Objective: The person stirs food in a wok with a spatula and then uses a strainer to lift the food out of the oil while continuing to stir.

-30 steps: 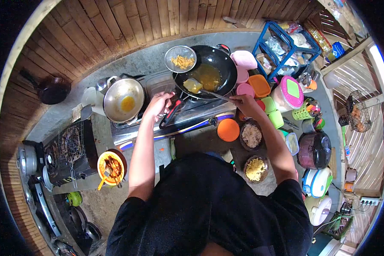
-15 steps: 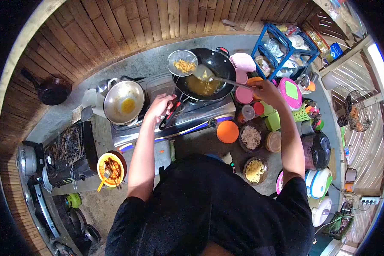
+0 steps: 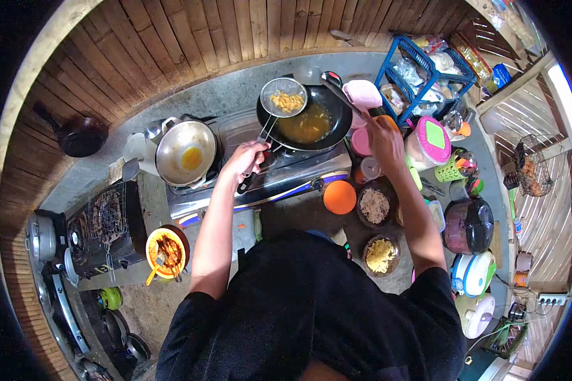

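My left hand [image 3: 249, 159] is closed around the handle of a wire mesh strainer [image 3: 285, 87], whose basket is over the left rim of a black wok [image 3: 338, 105]. Golden fried bits [image 3: 287, 101] lie in the mesh. Brownish oil [image 3: 306, 126] with small pieces fills the wok's bottom. In my right hand [image 3: 385, 143] is the handle of a spatula [image 3: 344, 94]; its flat blade is beyond the wok's far rim. The wok sits on a steel gas stove [image 3: 267, 187], with its black handle pointing toward me beneath my left hand.
Left on the stove stands a grey pan [image 3: 166, 152] with a little yellow oil. Nearer are an orange lid [image 3: 339, 197], a bowl of pale shreds [image 3: 380, 255] and one of pinkish crumbs [image 3: 374, 206]. A blue rack [image 3: 388, 63] and pink-lidded container [image 3: 433, 141] stand right.
The strainer has shifted right, further over the wok. The spatula's blade has come up from the oil to the far rim, and my right hand has moved slightly nearer me.
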Available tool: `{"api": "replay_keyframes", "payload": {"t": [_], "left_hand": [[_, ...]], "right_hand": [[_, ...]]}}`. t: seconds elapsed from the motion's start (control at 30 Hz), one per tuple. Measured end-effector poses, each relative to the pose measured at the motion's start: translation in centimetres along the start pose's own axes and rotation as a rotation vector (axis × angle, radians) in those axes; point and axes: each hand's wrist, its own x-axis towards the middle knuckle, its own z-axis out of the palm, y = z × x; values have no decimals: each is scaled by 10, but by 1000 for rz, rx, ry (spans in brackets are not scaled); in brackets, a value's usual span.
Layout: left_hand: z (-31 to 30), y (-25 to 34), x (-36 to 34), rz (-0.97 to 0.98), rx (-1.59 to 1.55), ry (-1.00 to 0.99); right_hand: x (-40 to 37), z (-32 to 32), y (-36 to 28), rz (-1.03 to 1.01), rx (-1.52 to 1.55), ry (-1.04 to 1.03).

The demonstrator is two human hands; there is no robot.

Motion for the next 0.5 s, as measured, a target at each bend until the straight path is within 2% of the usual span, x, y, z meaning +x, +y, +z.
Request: {"api": "replay_keyframes", "payload": {"t": [0.07,0.13,0.27,0.33,0.5], "left_hand": [[-1,0,0,-6,-1,2],[-5,-4,3,-8,-49,15],[-7,-3,3,5,-50,45],[-7,-4,2,-9,-64,45],[-7,-4,0,16,-23,56]], "right_hand": [[2,1,12,18,-16,27],[1,8,24,113,-35,-60],[-10,38,45,78,-122,-99],[-18,46,43,163,-138,-182],[-34,75,52,142,-130,-196]]}}
